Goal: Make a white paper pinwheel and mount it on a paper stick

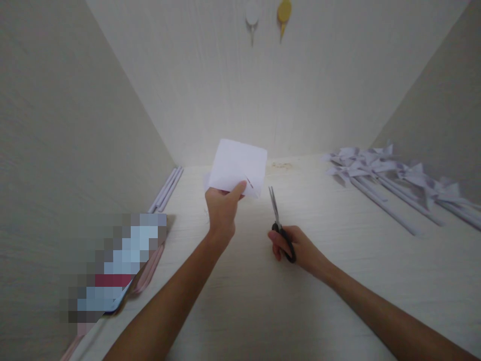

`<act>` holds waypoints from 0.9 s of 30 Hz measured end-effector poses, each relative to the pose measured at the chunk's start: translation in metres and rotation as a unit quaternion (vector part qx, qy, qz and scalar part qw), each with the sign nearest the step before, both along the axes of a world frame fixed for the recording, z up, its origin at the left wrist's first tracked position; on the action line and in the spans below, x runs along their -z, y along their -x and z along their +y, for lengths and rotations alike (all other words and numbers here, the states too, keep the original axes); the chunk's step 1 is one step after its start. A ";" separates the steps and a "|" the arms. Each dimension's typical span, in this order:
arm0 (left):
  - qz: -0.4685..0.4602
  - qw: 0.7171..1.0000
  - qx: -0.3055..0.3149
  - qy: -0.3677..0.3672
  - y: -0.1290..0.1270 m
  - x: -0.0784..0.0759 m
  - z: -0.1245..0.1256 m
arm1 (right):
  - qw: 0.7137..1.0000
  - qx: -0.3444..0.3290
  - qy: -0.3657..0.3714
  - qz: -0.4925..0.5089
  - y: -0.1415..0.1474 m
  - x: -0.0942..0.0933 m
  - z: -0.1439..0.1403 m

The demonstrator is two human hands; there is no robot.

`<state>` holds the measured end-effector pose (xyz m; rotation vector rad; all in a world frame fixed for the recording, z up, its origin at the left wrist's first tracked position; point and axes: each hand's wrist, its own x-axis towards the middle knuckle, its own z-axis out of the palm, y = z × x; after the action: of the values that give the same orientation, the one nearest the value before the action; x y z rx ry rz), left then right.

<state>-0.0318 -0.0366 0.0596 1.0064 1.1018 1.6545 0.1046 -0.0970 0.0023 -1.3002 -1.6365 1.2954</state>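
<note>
My left hand pinches the lower edge of a white square sheet of paper and holds it up above the pale desk. The sheet shows a short cut near its lower right corner. My right hand grips black-handled scissors, blades pointing away from me and nearly closed, just right of the paper and not touching it.
Several white paper pinwheels on sticks lie at the right. Two white rolled sticks rest along the left wall. A blurred-out object sits at the left edge. Two hooks hang on the back wall.
</note>
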 end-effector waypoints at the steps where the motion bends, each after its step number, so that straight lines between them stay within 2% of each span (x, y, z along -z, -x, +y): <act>1: 0.003 1.000 0.007 0.001 0.000 0.001 0.000 | 0.999 0.024 0.006 0.027 0.000 0.001 0.001; 3: 0.016 1.000 0.024 0.008 0.000 0.002 0.000 | 0.990 0.088 0.024 0.104 0.000 0.002 0.002; 6: 0.062 0.996 0.063 0.012 0.000 0.004 0.000 | 0.956 0.184 0.037 0.227 0.000 0.001 0.005; 11: 0.130 0.985 0.114 0.014 0.002 0.008 0.000 | 0.908 0.278 0.009 0.313 -0.001 -0.002 0.009; 14: 0.143 0.982 0.122 0.024 0.002 0.010 -0.001 | 0.907 0.282 0.002 0.313 -0.001 0.000 0.010; 20: 0.132 0.980 0.145 0.043 0.000 0.012 -0.002 | 0.934 0.234 0.021 0.270 -0.001 0.005 0.010; 27: 0.071 0.977 0.194 0.060 -0.004 0.012 -0.004 | 0.919 0.260 -0.012 0.297 0.000 0.002 0.010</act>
<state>-0.0280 -0.0406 0.0475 1.1891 1.0071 1.2055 0.1050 -0.0873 -0.0002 -1.0752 -0.8084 1.1676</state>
